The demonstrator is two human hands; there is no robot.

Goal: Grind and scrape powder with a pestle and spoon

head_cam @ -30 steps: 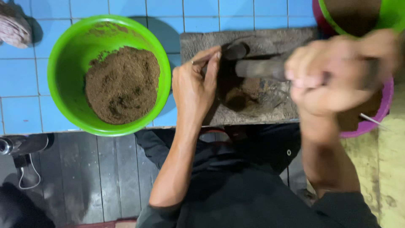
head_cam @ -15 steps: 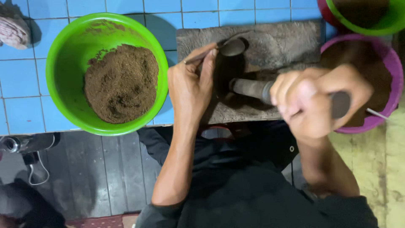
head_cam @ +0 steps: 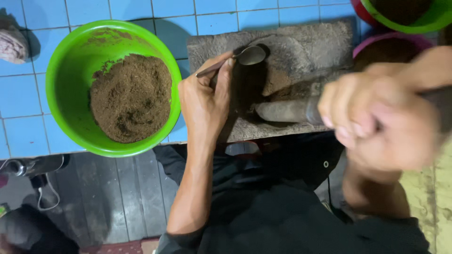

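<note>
My left hand (head_cam: 205,101) grips a metal spoon (head_cam: 245,57) whose bowl rests over a flat grey grinding stone (head_cam: 301,47). My right hand (head_cam: 376,120), blurred and close to the camera, is wrapped around the end of a grey stone roller (head_cam: 282,111) that lies across the slab. Some brown paste sits on the stone beside the roller. To the left stands a bright green bowl (head_cam: 63,84) holding brown ground powder (head_cam: 131,98).
The stone and green bowl rest on a blue tiled surface (head_cam: 28,99). A purple bowl (head_cam: 376,42) sits behind my right hand, and another green bowl (head_cam: 423,19) at the top right corner. A pale cloth (head_cam: 12,44) lies at far left. Dark floorboards lie below.
My right hand has pulled the roller toward me and to the left across the stone. My left hand has kept the spoon in nearly the same spot.
</note>
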